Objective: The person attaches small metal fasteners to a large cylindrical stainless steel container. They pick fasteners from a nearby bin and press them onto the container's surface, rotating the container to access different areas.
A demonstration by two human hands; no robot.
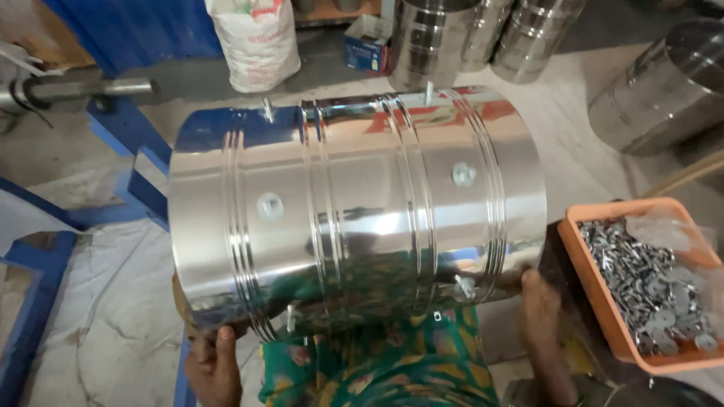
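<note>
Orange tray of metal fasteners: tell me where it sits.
In the head view, the orange tray lies at lower right, just right of the right hand gripping the steel drum.

An orange tray point(596, 290) of small metal fasteners point(648, 283) sits at right, while behind stand 3 stacked steel drums point(483, 38), another steel drum point(664, 90) lying at far right, a white sack point(253, 41), a blue cardboard box point(366, 45) and a blue metal frame point(128, 143).
</note>
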